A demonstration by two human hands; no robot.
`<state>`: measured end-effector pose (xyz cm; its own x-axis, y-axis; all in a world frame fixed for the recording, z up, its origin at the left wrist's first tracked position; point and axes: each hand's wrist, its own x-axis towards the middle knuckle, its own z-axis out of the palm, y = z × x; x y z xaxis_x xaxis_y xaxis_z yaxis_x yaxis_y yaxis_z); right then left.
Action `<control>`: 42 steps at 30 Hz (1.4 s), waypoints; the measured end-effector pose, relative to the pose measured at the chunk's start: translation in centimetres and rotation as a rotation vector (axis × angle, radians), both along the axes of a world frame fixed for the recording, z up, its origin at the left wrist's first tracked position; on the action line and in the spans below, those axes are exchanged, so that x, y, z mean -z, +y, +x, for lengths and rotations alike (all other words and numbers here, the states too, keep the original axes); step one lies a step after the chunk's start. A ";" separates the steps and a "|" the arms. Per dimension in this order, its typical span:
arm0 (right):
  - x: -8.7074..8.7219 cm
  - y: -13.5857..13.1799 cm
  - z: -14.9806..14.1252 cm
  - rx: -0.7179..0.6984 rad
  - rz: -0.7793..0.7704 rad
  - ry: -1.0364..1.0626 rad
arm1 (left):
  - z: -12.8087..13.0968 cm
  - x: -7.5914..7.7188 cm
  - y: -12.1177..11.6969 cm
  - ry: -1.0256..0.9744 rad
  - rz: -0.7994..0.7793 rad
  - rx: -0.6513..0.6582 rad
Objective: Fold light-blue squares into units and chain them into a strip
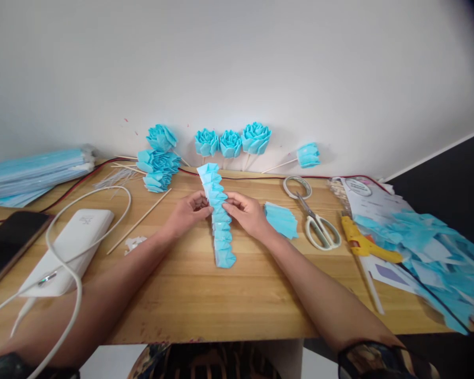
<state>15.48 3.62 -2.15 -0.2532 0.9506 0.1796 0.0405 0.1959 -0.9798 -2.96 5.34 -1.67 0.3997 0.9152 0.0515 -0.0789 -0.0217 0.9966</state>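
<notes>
A long light-blue strip of folded, overlapping petals [221,239] stands roughly upright in view above the wooden table. My left hand [189,211] pinches its left edge near the middle. From the other side, my right hand [245,210] pinches the same strip with thumb and fingers. Close to my right wrist lies a small stack of pleated blue pieces [281,220]. Behind the strip, several blue flowers on thin sticks [230,143] lean against the wall, and more blue flowers [158,163] are bunched at the left.
On the right are scissors [319,229], a tape roll [297,187], a yellow glue gun [367,242] and a heap of blue scraps [450,258]. On the left lie a white power bank [73,247] with a looping cable, a phone [11,242], a wooden stick [139,221] and stacked blue sheets [35,171].
</notes>
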 end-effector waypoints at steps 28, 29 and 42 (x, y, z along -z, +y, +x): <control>0.1 0.2 0.2 0.049 -0.043 -0.033 | -0.1 -0.3 -0.1 0.006 0.053 0.013; 0.0 0.2 0.2 0.050 -0.045 -0.030 | -0.1 -0.3 -0.1 -0.007 0.050 0.016; 0.3 0.4 0.4 -0.060 -0.060 -0.037 | -0.3 -0.7 -0.3 -0.040 0.042 -0.035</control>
<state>15.93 3.99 -2.41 -0.3156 0.9423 0.1118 0.0671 0.1397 -0.9879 -3.29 5.00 -0.93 0.3641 0.9253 0.1058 -0.1173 -0.0671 0.9908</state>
